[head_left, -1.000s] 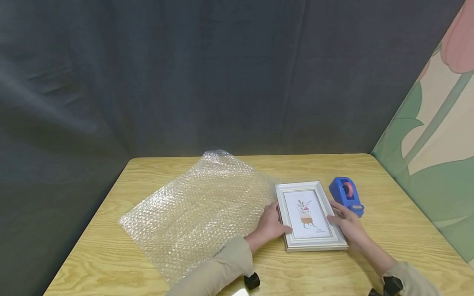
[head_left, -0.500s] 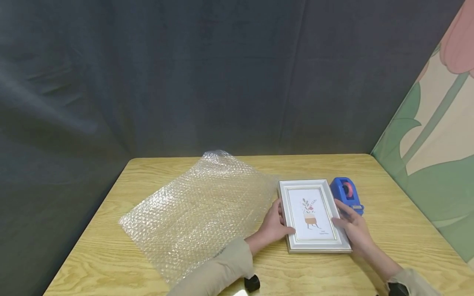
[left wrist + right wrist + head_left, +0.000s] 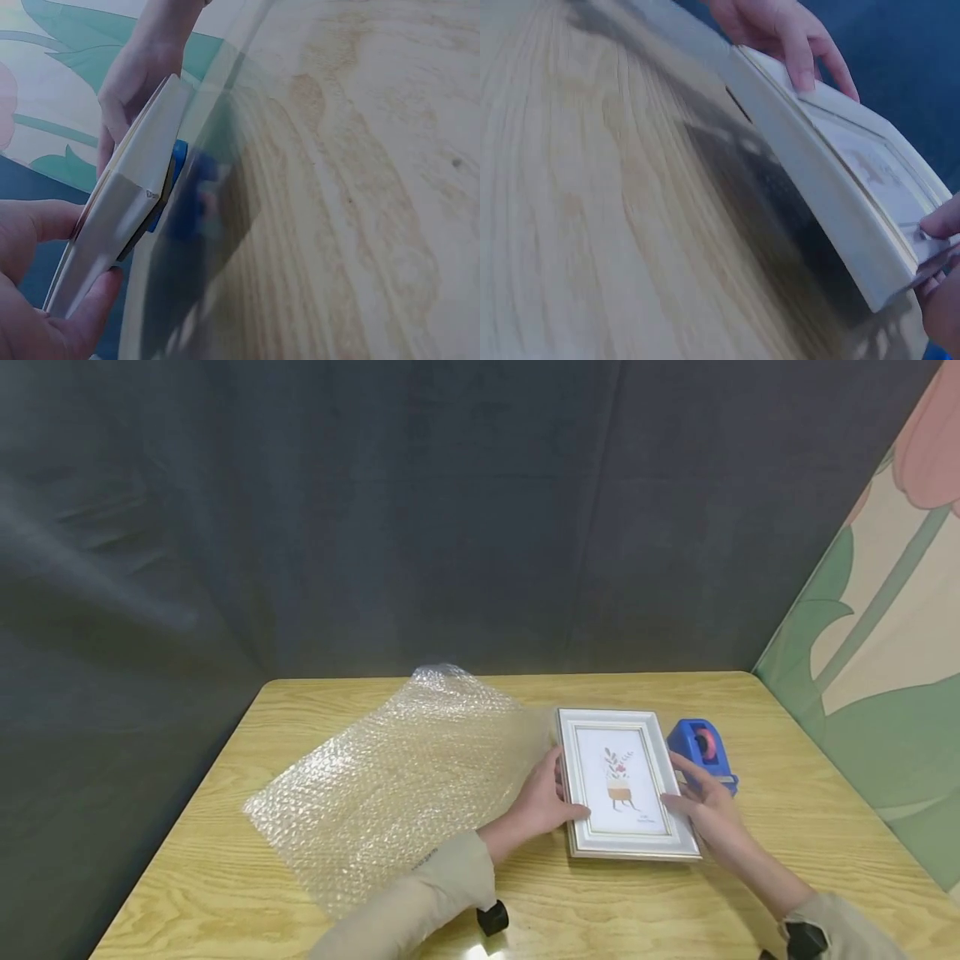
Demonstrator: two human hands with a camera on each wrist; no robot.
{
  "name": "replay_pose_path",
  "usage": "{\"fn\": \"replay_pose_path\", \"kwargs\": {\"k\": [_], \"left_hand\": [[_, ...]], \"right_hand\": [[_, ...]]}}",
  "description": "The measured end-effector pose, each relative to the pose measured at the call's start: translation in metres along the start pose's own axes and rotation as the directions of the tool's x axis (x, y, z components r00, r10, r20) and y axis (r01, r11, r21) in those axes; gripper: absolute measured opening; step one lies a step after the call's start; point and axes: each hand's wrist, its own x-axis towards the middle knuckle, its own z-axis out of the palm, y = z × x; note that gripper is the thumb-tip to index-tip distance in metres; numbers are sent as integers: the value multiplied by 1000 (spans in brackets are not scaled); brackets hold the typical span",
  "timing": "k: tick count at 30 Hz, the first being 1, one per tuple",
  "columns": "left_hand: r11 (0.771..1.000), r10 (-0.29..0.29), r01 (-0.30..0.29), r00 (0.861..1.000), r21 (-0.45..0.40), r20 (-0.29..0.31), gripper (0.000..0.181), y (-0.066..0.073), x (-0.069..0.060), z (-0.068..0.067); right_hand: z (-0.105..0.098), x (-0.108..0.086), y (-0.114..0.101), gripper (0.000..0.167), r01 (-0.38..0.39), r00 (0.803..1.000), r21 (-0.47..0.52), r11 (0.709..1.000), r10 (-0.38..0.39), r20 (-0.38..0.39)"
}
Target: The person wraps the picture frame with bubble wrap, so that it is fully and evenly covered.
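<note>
Both hands hold a white picture frame (image 3: 618, 847) with a thin gold inner line and a print of a flower pot on legs. My left hand (image 3: 536, 797) grips its left side, thumb on the front face. On the opposite side my right hand (image 3: 708, 806) grips the edge, its thumb also on the front. In the left wrist view, the frame's side (image 3: 124, 217) sits between thumb and fingers, above the table. A shadow lies under the raised frame in the right wrist view, where the right hand (image 3: 945, 300) is partly cut off.
A sheet of clear bubble wrap (image 3: 397, 777) lies flat on the wooden table (image 3: 787, 827), left of the frame. A blue tape dispenser (image 3: 693, 743) with a pink roll stands behind the right hand. A dark curtain (image 3: 450, 527) hangs behind the table.
Held in both hands, the picture frame first shifted slightly right, then moved left and a little up in the view. The bubble wrap and tape dispenser stay nearly where they were.
</note>
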Motion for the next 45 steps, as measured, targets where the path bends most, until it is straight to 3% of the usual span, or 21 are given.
{"fn": "replay_pose_path", "kwargs": {"k": [5,13,18,24,32,45], "left_hand": [[999,-12,12,1000,35,-10,96,4,-3,-10],[997,69,-69,998,17,-7,97,13,-1,-31],[998,56,-56,998,13,-1,96,13,-1,-48],[998,25,-26,1000,-58,-14,92,3,1,-71],[991,-30,26,999,-132,-28,91,-14,-5,-100],[985,-84,74,994,-154,-64,90,-34,-23,-147]], "right_hand": [[8,3,-9,70,-33,999,8,999,33,11],[17,9,-26,69,-35,999,2,999,35,18],[26,16,-39,69,-37,999,30,999,37,20],[45,23,-54,69,-60,997,82,995,57,44],[70,31,-63,72,-85,987,138,987,63,151],[107,46,-65,79,-36,967,98,995,10,256]]}}
